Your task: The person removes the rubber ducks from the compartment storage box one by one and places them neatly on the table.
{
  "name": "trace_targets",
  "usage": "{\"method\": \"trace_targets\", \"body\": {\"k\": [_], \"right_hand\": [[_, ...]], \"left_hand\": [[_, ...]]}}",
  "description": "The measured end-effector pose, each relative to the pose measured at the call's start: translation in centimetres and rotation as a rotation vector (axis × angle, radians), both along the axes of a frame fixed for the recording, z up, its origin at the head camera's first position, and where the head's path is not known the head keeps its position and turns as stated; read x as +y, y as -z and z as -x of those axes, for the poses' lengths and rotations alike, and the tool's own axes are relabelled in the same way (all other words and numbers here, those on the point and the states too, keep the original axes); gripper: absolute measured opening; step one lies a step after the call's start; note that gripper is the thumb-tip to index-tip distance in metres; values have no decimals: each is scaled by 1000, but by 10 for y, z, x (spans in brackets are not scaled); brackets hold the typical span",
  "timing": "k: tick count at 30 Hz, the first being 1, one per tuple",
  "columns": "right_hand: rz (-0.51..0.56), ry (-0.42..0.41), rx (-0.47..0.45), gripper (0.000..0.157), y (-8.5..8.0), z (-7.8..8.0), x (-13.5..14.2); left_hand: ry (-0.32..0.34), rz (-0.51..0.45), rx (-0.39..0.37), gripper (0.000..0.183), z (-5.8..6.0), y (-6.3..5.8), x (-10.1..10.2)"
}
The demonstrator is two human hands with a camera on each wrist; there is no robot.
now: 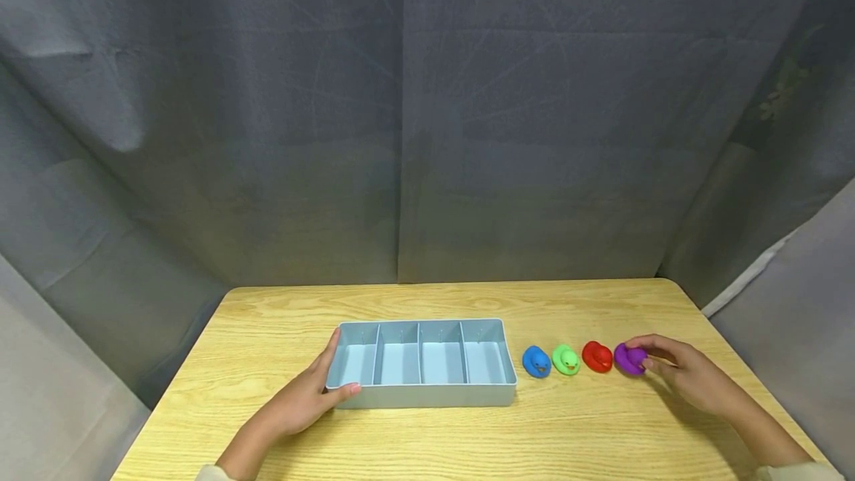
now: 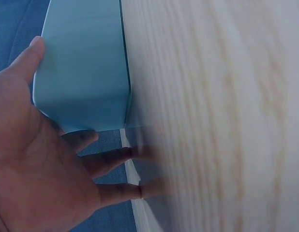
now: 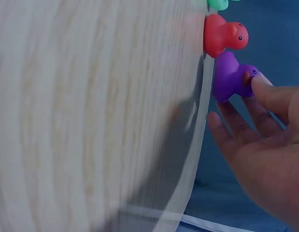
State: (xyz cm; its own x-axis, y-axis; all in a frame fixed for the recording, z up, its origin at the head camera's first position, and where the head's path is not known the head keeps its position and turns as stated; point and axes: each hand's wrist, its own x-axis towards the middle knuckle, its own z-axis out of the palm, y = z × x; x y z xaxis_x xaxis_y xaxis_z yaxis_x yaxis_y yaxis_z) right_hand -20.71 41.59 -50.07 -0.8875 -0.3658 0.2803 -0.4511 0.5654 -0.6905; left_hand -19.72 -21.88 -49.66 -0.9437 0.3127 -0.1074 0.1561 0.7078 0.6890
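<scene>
A pale blue box (image 1: 427, 396) with several compartments stands on the table. My left hand (image 1: 300, 399) holds its left end, thumb (image 2: 31, 55) against the front wall and fingers round the end wall. Far to the right, my right hand (image 1: 691, 377) has its thumb and fingers about a purple rubber duck (image 1: 626, 359). In the right wrist view the thumb touches the head of the purple duck (image 3: 228, 79), and fingers lie behind it. A red duck (image 1: 597, 356) sits close beside it.
A green duck (image 1: 565, 359) and a blue duck (image 1: 536, 361) continue the row towards the box's right end. Each compartment shows its bare floor. The wooden table (image 1: 467, 444) has rounded back corners, and grey curtains (image 1: 521, 132) surround it at the back and sides.
</scene>
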Motion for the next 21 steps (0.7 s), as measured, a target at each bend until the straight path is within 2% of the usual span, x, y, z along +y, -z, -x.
{"method": "trace_targets", "body": {"k": [5, 21], "right_hand": [[6, -7, -41, 23, 2, 1, 1], [46, -40, -89, 24, 12, 0, 3]], "left_hand": [[-4, -13, -9, 101, 1, 2, 0], [-3, -9, -2, 101, 0, 3, 0]]}}
